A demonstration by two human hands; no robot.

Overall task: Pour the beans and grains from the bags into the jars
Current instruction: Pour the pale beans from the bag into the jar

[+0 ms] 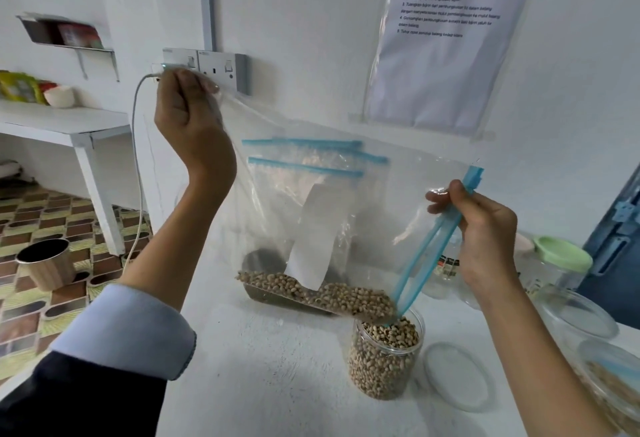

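On a white table [277,367] set against a white wall, a person tips a large clear zip bag [346,194] so that pale beans [332,293] slide along its lower fold toward the open corner, which sits at the mouth of a small clear jar [386,357] already filled nearly to the rim. The left hand [194,125] grasps the bag's far bottom corner, its grip clenched on the plastic and lifted high, while the right hand [485,239] pinches the blue zip strip [433,239] to hold the opening narrow over the jar. With so little room left, the pour looks best finished slowly: a lower left hand would thin the stream, and a corner kept inside the rim should stop beans from skipping onto the table. More zip bags [304,166] lean against the wall behind, and a clear lid [457,374] lies just beside the jar, ready for closing.
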